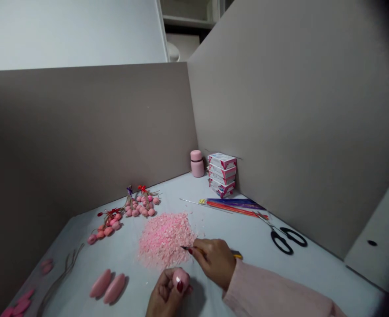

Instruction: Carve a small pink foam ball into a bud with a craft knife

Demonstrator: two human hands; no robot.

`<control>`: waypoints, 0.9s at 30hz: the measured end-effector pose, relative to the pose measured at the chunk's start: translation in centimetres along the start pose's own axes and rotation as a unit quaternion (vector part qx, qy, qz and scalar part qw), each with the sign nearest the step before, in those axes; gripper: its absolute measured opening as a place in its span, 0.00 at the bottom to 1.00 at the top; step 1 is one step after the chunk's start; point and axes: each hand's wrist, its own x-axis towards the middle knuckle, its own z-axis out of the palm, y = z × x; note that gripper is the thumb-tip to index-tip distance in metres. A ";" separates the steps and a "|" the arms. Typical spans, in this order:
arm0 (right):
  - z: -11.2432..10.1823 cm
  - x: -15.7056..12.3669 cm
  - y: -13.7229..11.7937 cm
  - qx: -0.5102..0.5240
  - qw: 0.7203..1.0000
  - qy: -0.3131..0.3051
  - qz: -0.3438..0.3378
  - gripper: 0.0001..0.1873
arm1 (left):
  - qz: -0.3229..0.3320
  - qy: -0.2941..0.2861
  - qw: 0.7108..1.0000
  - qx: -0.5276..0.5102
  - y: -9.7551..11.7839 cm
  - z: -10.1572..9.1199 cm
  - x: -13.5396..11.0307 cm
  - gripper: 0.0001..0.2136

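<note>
My left hand (168,293), at the bottom centre, is closed round a smooth pink ball (180,277), with the thumb resting on its near side. To its upper right, my right hand (216,259) grips a thin craft knife (237,254) with a yellow handle end; its dark pointed tip reaches left past the fingers. The tip is over the near right edge of a heap of pink shavings (164,237) and apart from the ball. Two long rounded pink pieces (114,288) lie side by side left of my left hand.
Bunches of pink balls on cords (143,207) lie behind the heap. Brown cords (62,277) and flat pink pieces (22,305) lie left. Black-handled scissors (282,240), red and blue strips (236,208), stacked boxes (222,174) and a pink flask (197,165) stand or lie right, near grey partitions (280,110).
</note>
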 end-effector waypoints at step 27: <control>0.2 0.3 0.4 -0.022 0.999 0.005 0.031 0.13 | -0.109 0.057 0.974 -0.188 0.5 -0.2 0.2 0.05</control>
